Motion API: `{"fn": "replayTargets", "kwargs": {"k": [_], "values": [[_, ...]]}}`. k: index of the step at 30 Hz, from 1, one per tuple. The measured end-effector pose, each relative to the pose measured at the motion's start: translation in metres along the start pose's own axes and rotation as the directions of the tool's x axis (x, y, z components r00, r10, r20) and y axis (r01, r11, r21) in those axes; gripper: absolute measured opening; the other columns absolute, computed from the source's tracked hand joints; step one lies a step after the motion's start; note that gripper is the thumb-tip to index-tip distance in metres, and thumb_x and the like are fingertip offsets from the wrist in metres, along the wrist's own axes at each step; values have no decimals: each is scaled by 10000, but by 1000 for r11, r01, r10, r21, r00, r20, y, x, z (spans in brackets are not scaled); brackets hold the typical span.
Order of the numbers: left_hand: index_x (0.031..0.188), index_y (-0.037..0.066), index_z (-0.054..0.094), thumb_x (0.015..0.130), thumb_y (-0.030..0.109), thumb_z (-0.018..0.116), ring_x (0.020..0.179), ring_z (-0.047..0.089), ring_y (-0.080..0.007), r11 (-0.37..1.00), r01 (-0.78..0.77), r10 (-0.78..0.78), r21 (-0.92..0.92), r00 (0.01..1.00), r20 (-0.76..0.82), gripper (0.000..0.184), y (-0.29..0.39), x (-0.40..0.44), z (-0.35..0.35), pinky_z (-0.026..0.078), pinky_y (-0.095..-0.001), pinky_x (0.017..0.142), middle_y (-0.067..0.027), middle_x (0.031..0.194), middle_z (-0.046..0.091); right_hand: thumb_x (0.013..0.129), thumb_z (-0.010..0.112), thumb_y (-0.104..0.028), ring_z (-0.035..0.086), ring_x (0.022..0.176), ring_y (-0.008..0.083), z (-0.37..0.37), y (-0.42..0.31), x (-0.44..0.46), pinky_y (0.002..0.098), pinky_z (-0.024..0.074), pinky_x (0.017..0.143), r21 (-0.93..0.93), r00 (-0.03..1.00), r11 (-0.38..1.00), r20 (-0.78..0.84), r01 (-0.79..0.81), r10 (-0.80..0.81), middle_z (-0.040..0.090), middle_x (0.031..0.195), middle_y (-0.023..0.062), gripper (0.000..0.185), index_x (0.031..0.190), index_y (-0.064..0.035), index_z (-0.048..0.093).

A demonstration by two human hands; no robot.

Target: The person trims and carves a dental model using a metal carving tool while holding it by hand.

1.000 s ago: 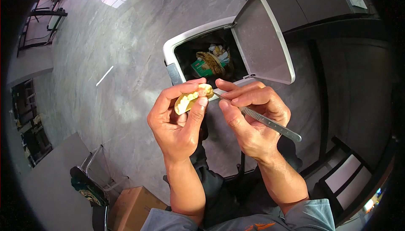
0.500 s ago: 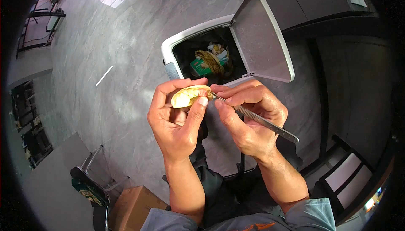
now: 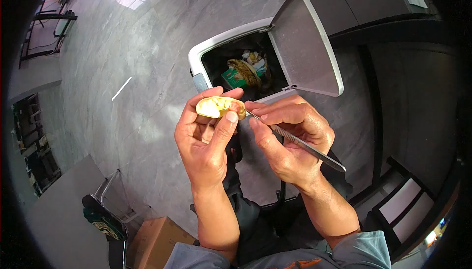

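Note:
A pale yellow dental cast (image 3: 210,107) with tooth-like bumps and a reddish patch near its right end is held over the open bin. My left hand (image 3: 205,143) is closed around it, thumb on the near edge and fingers behind. A slim metal scalpel (image 3: 309,148) with a ridged handle lies in a pen-like grip of my right hand (image 3: 295,139). Its narrow tip reaches the cast's right end; whether it touches there I cannot tell. Both hands are close together, with fingertips nearly meeting.
Below my hands stands a white-rimmed bin (image 3: 196,53) with its lid (image 3: 307,48) swung up to the right; a green box (image 3: 231,78) and scraps lie inside. A cardboard box (image 3: 155,244) and a chair (image 3: 110,220) are at lower left. Dark table framing (image 3: 371,112) runs along the right.
The cast has shifted slightly up and left and turned a little in my left hand. My right hand and the scalpel have moved only slightly.

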State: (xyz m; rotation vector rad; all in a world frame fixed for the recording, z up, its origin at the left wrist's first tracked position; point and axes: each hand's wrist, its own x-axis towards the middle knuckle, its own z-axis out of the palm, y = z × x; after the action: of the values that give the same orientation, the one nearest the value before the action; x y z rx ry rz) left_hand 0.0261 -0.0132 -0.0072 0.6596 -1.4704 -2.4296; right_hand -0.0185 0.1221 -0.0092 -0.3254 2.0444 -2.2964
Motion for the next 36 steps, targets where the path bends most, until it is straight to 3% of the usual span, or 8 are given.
{"fn": "replayTargets", "kwargs": {"k": [14,26,36], "values": [[1382,-56,538,947,-23,681,1030,693,-181,988,-140,136,72,989,57,460,-6,2,-2,551,-307,932,-246,1220,689,776,772,110,759,936,273,2,-3,1,317,610,781,1,999,999,2,34,-34,728,901,159,121,827,25,703],[1392,-72,531,941,-45,667,1026,694,-187,989,-130,128,70,991,36,471,-6,1,-2,555,-310,927,-246,1202,692,744,778,108,758,877,270,1,0,3,352,622,830,-33,989,992,-77,124,-127,728,872,157,135,798,23,688],[1375,-72,540,933,-59,661,1026,696,-187,990,-119,117,79,992,38,458,-6,1,-2,563,-312,919,-241,1198,695,812,703,152,734,911,267,-1,-1,0,389,621,848,151,996,988,-91,2,12,645,920,155,180,794,22,580]]}}
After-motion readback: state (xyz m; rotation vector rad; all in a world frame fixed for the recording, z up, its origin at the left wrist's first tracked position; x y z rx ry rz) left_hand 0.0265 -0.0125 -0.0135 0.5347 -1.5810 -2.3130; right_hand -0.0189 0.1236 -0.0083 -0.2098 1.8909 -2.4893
